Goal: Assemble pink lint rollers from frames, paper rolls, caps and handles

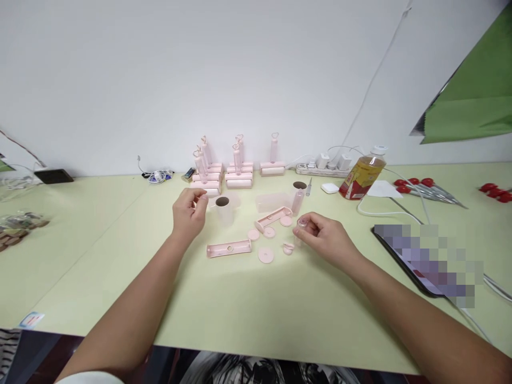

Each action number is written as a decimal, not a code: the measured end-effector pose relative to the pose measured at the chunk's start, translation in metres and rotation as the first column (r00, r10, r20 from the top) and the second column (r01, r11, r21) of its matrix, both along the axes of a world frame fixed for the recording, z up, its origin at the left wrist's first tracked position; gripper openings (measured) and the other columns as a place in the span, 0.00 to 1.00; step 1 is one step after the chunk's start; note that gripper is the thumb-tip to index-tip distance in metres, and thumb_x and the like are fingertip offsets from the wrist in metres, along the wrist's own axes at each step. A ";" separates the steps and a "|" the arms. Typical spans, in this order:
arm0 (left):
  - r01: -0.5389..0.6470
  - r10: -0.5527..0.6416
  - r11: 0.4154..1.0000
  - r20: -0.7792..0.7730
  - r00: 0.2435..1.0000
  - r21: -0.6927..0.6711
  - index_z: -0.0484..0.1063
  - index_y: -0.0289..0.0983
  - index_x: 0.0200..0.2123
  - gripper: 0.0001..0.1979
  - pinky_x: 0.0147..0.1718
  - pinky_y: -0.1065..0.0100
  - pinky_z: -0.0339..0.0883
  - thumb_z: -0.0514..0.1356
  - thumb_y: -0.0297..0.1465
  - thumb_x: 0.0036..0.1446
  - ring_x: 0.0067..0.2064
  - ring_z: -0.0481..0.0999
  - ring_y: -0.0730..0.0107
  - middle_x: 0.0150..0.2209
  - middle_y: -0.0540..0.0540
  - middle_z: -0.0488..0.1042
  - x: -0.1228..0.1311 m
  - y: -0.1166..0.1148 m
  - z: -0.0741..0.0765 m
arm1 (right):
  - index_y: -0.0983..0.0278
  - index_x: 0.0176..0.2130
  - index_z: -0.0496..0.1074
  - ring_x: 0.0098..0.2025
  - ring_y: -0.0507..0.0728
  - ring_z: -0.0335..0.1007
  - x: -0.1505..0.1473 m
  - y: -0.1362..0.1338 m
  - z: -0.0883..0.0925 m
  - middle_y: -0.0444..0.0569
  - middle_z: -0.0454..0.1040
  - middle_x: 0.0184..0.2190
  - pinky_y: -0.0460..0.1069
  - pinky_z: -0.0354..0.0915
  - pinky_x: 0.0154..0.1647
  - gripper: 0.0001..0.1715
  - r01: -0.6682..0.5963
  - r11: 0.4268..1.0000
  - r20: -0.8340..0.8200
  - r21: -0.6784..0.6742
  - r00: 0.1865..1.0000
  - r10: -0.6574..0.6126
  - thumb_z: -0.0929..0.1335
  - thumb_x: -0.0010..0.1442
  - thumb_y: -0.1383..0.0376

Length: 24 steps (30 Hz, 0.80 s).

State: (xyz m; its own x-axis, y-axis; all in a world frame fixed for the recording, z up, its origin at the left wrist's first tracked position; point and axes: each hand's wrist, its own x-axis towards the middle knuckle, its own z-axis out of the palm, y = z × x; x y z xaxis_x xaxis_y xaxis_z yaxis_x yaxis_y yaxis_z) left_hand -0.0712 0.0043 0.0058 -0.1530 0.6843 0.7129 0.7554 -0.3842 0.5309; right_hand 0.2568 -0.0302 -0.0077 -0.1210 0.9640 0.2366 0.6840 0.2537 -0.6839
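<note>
Two forearms [136,298] | right fingers [308,238] grip one clear tube [302,223] | left fingers [200,207] parted | four discs [268,258]

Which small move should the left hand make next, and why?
Perhaps the left hand should reach for the small pink plastic piece. That piece lies loose on the pale green table, just beside the clear plastic tube that the right hand holds between its fingers, while the left hand appears to hold nothing and so seems free.

Clear piece [303,223] partly hidden by right hand [328,238], screen [420,264] pixelated
</note>
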 end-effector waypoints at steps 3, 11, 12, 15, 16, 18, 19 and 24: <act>0.153 -0.159 0.987 -0.118 0.980 -0.059 0.72 0.39 0.44 0.12 0.42 0.64 0.68 0.54 0.37 0.60 0.44 0.73 0.65 0.43 0.44 0.73 -0.002 0.005 -0.008 | 0.62 0.33 0.71 0.21 0.51 0.58 -0.001 -0.001 0.001 0.38 0.61 0.18 0.46 0.55 0.23 0.14 0.004 1.000 0.032 -0.021 0.999 -0.003 0.68 0.55 0.53; 0.188 -0.231 0.941 -0.127 0.965 -0.280 0.61 0.39 0.57 0.27 0.47 0.60 0.67 0.60 0.39 0.56 0.51 0.72 0.60 0.52 0.41 0.72 0.016 0.002 -0.021 | 0.61 0.41 0.72 0.21 0.52 0.59 0.000 -0.007 0.011 0.37 0.61 0.18 0.46 0.57 0.24 0.18 0.023 1.000 0.018 0.003 1.000 -0.024 0.69 0.54 0.53; 0.161 -0.196 0.946 -0.100 0.975 -0.282 0.61 0.38 0.57 0.27 0.45 0.61 0.68 0.60 0.39 0.55 0.48 0.74 0.61 0.51 0.42 0.73 0.015 0.003 -0.020 | 0.61 0.41 0.72 0.21 0.52 0.59 0.000 -0.008 0.011 0.37 0.60 0.18 0.46 0.58 0.24 0.17 0.026 1.000 0.009 0.008 1.000 -0.026 0.69 0.54 0.53; 0.011 -0.024 0.966 -0.047 0.999 -0.258 0.64 0.39 0.53 0.25 0.41 0.62 0.69 0.62 0.38 0.51 0.41 0.75 0.63 0.45 0.44 0.74 0.005 0.007 -0.013 | 0.61 0.41 0.72 0.22 0.52 0.60 -0.001 -0.011 0.013 0.38 0.61 0.18 0.46 0.58 0.25 0.16 0.048 0.998 -0.028 0.050 0.999 -0.046 0.69 0.56 0.54; -0.055 0.047 0.964 -0.035 0.998 -0.260 0.65 0.39 0.51 0.24 0.40 0.62 0.68 0.62 0.38 0.50 0.40 0.75 0.62 0.44 0.44 0.74 0.001 0.008 -0.011 | 0.61 0.41 0.72 0.22 0.51 0.60 -0.001 -0.012 0.013 0.38 0.62 0.19 0.46 0.58 0.25 0.16 0.055 0.996 -0.046 0.070 0.998 -0.052 0.68 0.56 0.54; -0.174 0.175 0.940 -0.021 0.984 -0.293 0.66 0.40 0.50 0.23 0.40 0.60 0.68 0.62 0.37 0.49 0.39 0.75 0.60 0.43 0.43 0.74 -0.008 0.012 -0.007 | 0.61 0.41 0.72 0.21 0.51 0.59 -0.001 -0.014 0.013 0.39 0.62 0.19 0.46 0.58 0.24 0.16 0.072 0.992 -0.086 0.107 0.994 -0.062 0.68 0.57 0.54; -0.211 0.217 0.926 -0.019 0.976 -0.314 0.66 0.40 0.49 0.23 0.40 0.58 0.68 0.62 0.36 0.49 0.40 0.76 0.58 0.43 0.43 0.74 -0.013 0.014 -0.007 | 0.61 0.41 0.72 0.21 0.51 0.59 -0.001 -0.014 0.013 0.39 0.62 0.19 0.46 0.58 0.24 0.15 0.079 0.989 -0.106 0.121 0.992 -0.066 0.68 0.57 0.54; -0.240 0.244 0.903 -0.034 0.969 -0.356 0.64 0.39 0.50 0.24 0.46 0.54 0.67 0.62 0.36 0.49 0.46 0.74 0.53 0.46 0.40 0.72 -0.023 0.023 -0.014 | 0.62 0.38 0.72 0.20 0.50 0.57 -0.004 -0.020 0.014 0.39 0.61 0.18 0.46 0.56 0.22 0.12 0.113 0.976 -0.165 0.188 0.983 -0.082 0.67 0.58 0.57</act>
State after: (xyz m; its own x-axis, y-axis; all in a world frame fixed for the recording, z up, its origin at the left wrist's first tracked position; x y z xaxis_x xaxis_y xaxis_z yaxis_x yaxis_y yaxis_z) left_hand -0.0946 0.0271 -0.0077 -0.3527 0.8326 0.4269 0.7946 0.0256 0.6066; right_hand 0.2528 -0.0500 0.0066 0.0244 0.9021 0.4307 0.6018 0.3308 -0.7269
